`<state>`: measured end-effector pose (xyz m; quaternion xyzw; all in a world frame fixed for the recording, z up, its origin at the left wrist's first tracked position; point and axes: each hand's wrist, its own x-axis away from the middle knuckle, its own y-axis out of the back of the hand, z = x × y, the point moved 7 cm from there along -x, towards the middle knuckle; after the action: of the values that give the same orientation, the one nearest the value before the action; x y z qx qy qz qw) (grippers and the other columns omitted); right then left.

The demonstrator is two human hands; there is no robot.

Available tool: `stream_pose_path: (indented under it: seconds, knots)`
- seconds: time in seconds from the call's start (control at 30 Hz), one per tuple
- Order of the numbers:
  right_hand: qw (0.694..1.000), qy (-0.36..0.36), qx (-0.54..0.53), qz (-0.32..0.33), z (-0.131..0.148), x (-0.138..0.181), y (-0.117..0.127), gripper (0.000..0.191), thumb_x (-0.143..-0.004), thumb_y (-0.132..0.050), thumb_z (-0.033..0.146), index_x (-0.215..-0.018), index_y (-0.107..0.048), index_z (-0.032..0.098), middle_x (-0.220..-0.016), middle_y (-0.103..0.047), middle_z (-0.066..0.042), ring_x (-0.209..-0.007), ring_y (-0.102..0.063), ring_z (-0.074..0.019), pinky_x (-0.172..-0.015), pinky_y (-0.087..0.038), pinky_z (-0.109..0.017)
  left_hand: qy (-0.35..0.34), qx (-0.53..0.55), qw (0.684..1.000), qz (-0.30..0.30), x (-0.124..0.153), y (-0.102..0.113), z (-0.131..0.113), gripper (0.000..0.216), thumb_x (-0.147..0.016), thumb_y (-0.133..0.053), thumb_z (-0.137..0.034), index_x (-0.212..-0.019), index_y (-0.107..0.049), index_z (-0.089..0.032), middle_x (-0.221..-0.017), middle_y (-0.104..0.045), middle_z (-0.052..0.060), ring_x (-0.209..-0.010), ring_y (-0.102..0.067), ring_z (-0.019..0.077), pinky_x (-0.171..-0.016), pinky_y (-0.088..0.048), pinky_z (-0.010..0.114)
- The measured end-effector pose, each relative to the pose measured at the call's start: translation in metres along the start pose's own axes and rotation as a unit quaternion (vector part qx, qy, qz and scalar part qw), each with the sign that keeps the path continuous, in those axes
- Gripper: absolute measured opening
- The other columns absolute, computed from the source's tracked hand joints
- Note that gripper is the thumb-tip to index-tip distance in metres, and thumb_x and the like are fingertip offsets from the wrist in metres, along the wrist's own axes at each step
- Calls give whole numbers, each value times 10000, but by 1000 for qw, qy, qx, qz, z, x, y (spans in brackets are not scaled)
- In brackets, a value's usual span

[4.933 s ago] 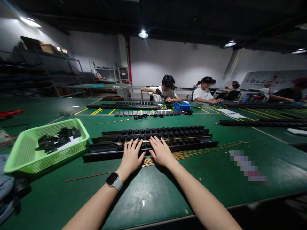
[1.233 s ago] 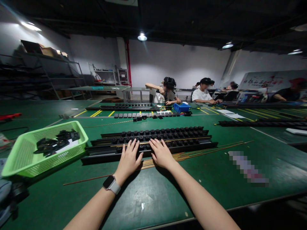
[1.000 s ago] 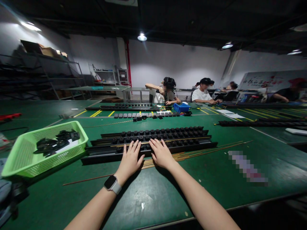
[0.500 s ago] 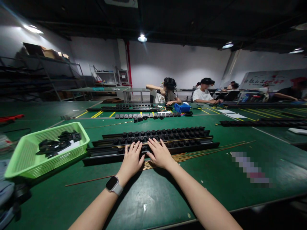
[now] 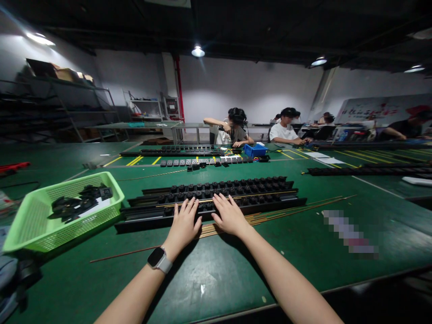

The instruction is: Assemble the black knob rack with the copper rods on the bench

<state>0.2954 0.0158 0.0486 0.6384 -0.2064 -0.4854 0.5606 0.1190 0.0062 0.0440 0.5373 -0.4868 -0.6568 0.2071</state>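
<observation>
My left hand [image 5: 183, 225] lies with fingers stretched over the front black rail [image 5: 148, 223], a watch [image 5: 158, 258] on its wrist. Beside it, my right hand [image 5: 231, 217] rests with fingers extended on the same group of rails. A thin brass-coloured rod [image 5: 249, 197] runs along the rails at my fingertips; neither hand is closed round it. Behind it stand rows of small black round parts [image 5: 229, 184] set in the rails. Under and between my hands, a bundle of loose brass rods [image 5: 263, 218] lies on the green table, partly hidden by them.
A green basket [image 5: 33, 234] with black parts stands at the left. Farther back are a row of black square pieces [image 5: 182, 162], a blue bin [image 5: 254, 150] and more black rails [image 5: 371, 170]. Two people sit across the table, one with a raised arm.
My right hand has slid slightly right along the rails, widening the gap between my hands. My left hand stays nearly in place. The whole view has shifted a little.
</observation>
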Motion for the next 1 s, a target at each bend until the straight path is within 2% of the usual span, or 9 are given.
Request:
stream_pose_path:
  seconds: [0.4,0.63,0.87,1.0]
  knots:
    - [999,-40,2,27,-14,6,-1,808,-987,-597,348,-1717,-315,146,-1788,-250,-125,-1665,-229,-340,-1353,-177,-607,6,3,1000,6,0,-1,1,627,-1029,-482,-356,-1635,-467,-194,-1701,-472,138,-1587,-403,378,-1307,-259,707]
    - [997,-56,-1,46,-28,9,3,804,-956,-547,246,-1711,-312,97,-1789,-237,-143,-1669,-217,-323,-1360,-188,-572,7,4,1000,16,-1,0,0,630,-1042,-469,-357,-1642,-448,-168,-1715,-451,138,-1594,-388,380,-1311,-252,710]
    - [994,-77,-8,78,-36,13,7,828,-940,-540,241,-1706,-296,46,-1793,-197,-173,-1671,-201,-343,-1360,-198,-555,4,1,1000,6,-1,0,0,617,-1037,-493,-342,-1632,-466,-184,-1704,-467,143,-1585,-407,387,-1295,-279,723]
    - [992,-94,-4,86,-45,16,11,802,-929,-511,199,-1692,-328,31,-1784,-226,-183,-1666,-225,-333,-1356,-224,-527,2,-1,1000,2,0,-1,1,622,-1036,-502,-344,-1635,-463,-181,-1703,-465,148,-1581,-414,391,-1288,-296,727]
